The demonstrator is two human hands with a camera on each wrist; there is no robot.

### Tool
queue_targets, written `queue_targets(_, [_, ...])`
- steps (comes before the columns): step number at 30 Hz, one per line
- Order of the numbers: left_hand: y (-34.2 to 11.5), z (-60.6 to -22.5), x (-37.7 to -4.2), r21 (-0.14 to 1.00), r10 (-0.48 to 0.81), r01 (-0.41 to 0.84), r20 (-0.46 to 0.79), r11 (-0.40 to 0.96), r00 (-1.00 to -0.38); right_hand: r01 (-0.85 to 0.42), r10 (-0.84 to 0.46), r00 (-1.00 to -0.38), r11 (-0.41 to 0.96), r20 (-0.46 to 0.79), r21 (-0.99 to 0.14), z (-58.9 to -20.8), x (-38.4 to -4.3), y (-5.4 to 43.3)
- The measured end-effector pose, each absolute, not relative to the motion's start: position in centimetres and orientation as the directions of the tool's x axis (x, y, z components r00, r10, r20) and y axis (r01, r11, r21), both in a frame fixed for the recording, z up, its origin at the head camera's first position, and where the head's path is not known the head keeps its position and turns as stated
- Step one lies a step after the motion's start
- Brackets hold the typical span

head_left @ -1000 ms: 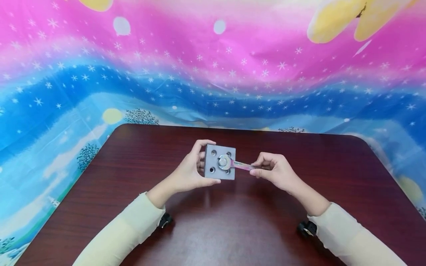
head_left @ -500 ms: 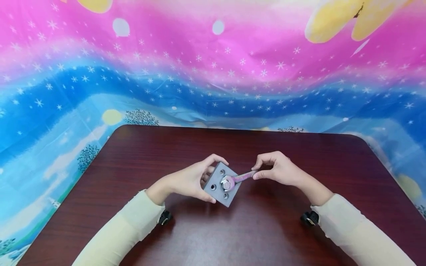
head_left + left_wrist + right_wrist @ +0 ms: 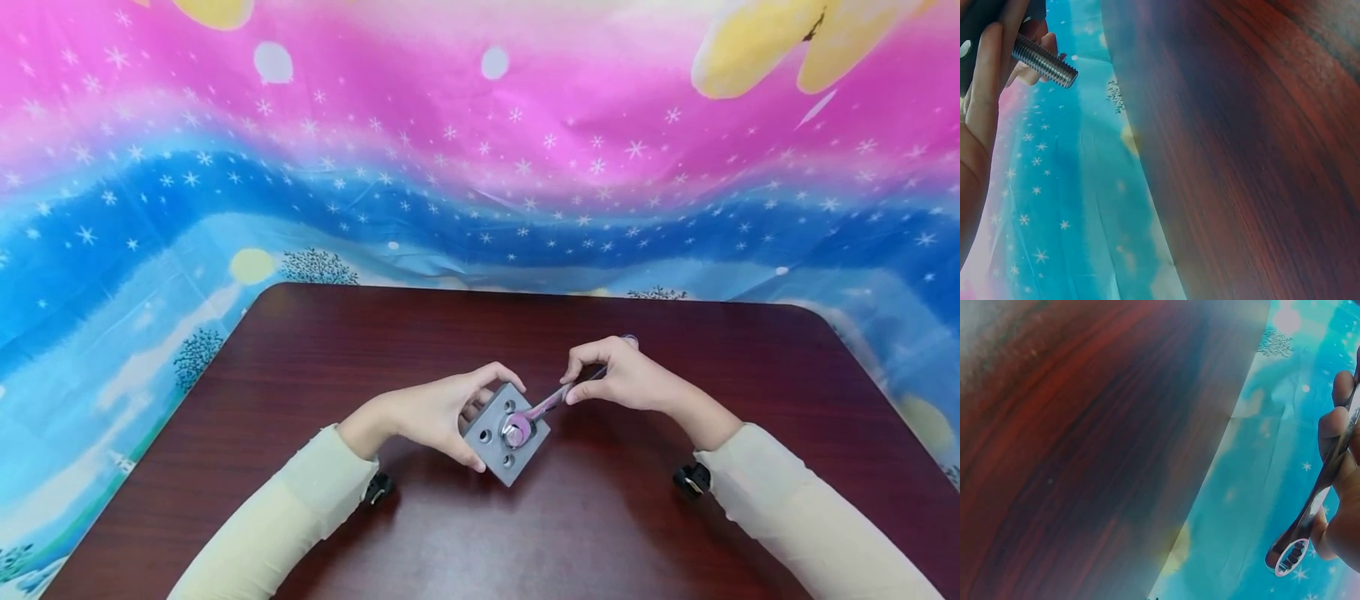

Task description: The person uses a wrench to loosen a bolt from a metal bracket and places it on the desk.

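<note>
Work in hand: judged from position, a wrench is being worked on a bolt carried by a metal block. The direction of turning, tightening or loosening, cannot be determined from the views.

Left hand: grasping the grey square block by its edges, thumb along the near side and index finger over the far corner. The block is held tilted, one corner toward the person, and appears to be raised above the wooden table. Holes are visible in its face around the bolt head, which lies outside the grip, beyond the thumb and index finger. The bolt's threaded shank projects from the rear; fingers show just beside it, contact not determinable.

Right hand: pinching the combination wrench partway along its shaft between thumb and fingers. The wrench's working end sits around the bolt head. Its ring end extends past the hand, free of the bolt.

Requirement for the next move, as a judgement: the left hand needs to keep the block firm against the turning force, and the right needs to keep the wrench fully seated while swinging the shaft. Slipping off the head is the principal risk.
</note>
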State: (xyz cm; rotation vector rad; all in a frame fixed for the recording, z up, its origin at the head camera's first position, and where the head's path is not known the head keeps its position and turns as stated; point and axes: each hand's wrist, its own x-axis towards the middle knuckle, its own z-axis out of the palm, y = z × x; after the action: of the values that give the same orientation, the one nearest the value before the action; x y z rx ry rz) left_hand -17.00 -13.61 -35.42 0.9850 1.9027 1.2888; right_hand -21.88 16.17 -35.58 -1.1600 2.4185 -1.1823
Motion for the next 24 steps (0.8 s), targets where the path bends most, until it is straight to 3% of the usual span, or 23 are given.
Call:
queue_targets(8, [-13.7,-35.8,-17.0,0.947,0.832,0.254,-0.024,0.197,-0.554,-0.569,-0.704,-0.693,0.403,0.155,-0.716,-35.2,-22.0,16.7])
queue_targets(16, [-13.8,-36.0,-16.7,0.942,0.673,0.289,0.103,0.170,-0.733,-0.526,-0.543,-0.800,0.431,0.254,-0.733,-35.1,-21.9,18.3])
queue_targets(24, [-12.8,-36.2,-17.0,0.926,0.412,0.358,0.281,0.122,-0.867,-0.328,-0.360,-0.914,0.386,0.187,-0.862,-35.1,-20.2,18.3])
